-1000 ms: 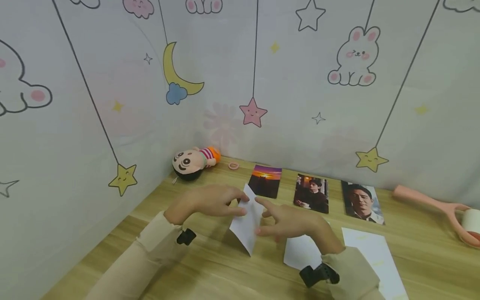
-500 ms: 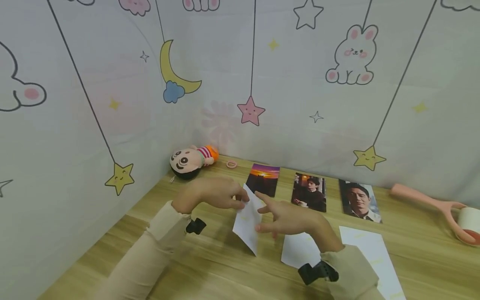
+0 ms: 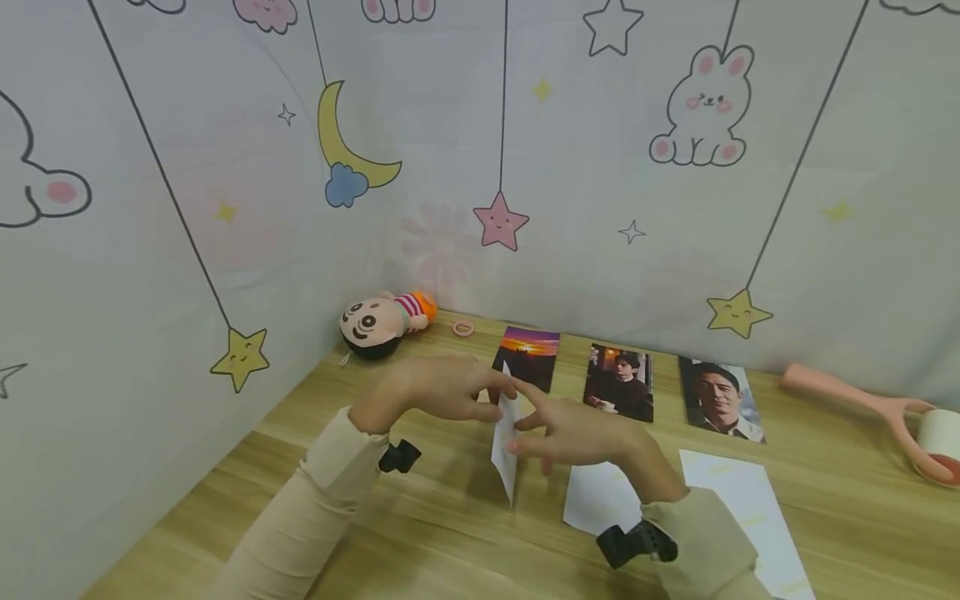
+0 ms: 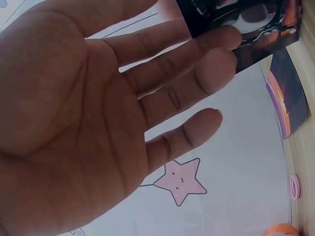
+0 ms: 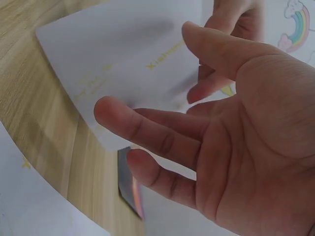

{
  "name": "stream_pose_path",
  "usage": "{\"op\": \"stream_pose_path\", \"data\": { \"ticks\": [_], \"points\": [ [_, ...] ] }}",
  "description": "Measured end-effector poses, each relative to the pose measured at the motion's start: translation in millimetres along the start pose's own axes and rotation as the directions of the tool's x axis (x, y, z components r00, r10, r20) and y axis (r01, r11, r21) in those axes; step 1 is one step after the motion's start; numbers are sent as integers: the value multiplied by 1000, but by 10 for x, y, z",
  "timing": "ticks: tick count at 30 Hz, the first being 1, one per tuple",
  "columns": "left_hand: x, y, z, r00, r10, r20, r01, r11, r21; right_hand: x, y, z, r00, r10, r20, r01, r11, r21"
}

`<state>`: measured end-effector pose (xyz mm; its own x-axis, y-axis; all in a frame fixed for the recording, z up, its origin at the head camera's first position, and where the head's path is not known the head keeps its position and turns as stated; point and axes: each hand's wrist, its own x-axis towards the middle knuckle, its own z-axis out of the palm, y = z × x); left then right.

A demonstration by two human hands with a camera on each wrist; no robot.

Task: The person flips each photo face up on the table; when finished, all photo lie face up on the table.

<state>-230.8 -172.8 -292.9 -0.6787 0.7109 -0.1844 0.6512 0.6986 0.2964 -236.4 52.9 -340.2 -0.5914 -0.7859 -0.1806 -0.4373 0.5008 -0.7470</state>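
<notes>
A photo print stands upright on edge above the table, nearly edge-on in the head view. In the right wrist view its white back bears faint yellow lettering; the left wrist view shows part of its dark picture side. My left hand pinches the print near its upper left edge with thumb and fingers. Facing the white back, my right hand has its fingers spread and mostly straight. Its fingertips are at the print; whether they all touch cannot be told.
Behind the hands lie a sunset photo and two portrait photos. White sheets lie at the right. A lint roller, a doll and a pink ring sit by the patterned wall cloth.
The photo print has turned from showing its white side to nearly edge-on. My left hand has shifted right, closer to the right hand, which stays almost in place.
</notes>
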Motion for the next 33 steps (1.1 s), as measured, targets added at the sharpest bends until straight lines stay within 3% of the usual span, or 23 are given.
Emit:
{"op": "stream_pose_path", "data": {
  "ticks": [9,21,27,33],
  "points": [
    [-11,1,19,1000,-7,-24,6,997,-72,-27,-34,-58,1000,-3,-31,6,997,74],
    [10,-2,54,996,62,-58,-72,981,-181,-53,-33,-82,999,35,-27,-33,996,83],
    [74,1,96,996,84,2,-81,973,-216,-109,-35,-134,999,24,-28,-23,998,52],
    [116,19,145,995,33,91,-13,978,-210,-127,-15,-142,1000,14,-26,-14,1000,-2]
  ]
}}
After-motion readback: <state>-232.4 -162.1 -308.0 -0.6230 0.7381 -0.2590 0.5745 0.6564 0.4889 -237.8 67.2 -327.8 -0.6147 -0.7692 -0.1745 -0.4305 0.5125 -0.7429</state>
